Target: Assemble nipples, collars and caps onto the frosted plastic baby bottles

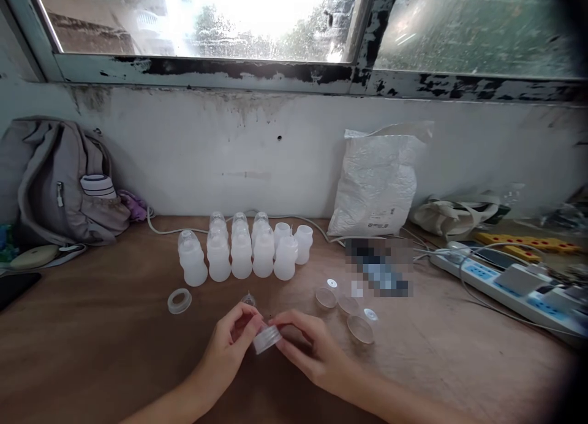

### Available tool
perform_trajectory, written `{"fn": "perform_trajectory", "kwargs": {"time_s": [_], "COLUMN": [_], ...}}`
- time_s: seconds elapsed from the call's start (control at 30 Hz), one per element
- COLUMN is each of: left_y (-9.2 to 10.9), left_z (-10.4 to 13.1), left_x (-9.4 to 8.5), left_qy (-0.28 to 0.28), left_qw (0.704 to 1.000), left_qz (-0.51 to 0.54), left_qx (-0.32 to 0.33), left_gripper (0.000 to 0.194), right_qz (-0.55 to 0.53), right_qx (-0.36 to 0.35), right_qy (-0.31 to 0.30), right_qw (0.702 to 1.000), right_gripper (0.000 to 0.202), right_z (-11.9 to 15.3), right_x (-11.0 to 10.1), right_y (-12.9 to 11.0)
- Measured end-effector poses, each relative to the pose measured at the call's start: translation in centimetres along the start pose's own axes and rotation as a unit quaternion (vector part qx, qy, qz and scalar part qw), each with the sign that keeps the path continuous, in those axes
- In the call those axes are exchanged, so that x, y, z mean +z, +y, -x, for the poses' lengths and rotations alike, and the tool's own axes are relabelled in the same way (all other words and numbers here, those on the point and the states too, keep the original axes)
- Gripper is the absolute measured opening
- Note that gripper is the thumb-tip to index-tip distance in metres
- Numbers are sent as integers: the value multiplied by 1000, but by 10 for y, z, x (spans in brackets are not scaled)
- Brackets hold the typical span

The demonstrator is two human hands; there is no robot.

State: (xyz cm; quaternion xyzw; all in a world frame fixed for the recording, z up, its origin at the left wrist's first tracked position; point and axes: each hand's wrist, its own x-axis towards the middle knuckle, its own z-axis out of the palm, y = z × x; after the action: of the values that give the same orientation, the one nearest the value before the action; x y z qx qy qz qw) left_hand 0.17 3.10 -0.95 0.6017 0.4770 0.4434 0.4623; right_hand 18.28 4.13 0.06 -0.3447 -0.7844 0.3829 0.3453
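Both of my hands meet low in the middle, over the brown table. A translucent bottle collar ring is tilted between them. My left hand grips its left side between thumb and fingers. My right hand pinches its right side with thumb and fingertips. The tip of a clear bottle teat shows just behind my left fingers; whether they touch it I cannot tell. Another collar ring lies flat to the left. Frosted baby bottles stand upright in rows beyond my hands, most with clear domed caps.
Clear round discs and small white discs lie right of my hands. Behind them are a pixelated object and a white plastic bag. A power strip with cables is at right, a backpack at left.
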Motion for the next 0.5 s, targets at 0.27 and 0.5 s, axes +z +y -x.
{"fn": "perform_trajectory", "kwargs": {"time_s": [0.27, 0.5], "left_y": [3, 9], "left_z": [7, 10], "left_x": [0, 1], "left_qy": [-60, -61], "left_qw": [996, 997], "left_qz": [59, -7], "left_qx": [4, 35], "left_gripper": [21, 12], "right_qz": [-170, -52], "right_qx": [121, 61], "right_qy": [61, 70], "right_qw": [976, 994], "right_gripper": [20, 20], "right_z": [-4, 3], "right_x": [9, 14], "right_y": [-3, 0]}}
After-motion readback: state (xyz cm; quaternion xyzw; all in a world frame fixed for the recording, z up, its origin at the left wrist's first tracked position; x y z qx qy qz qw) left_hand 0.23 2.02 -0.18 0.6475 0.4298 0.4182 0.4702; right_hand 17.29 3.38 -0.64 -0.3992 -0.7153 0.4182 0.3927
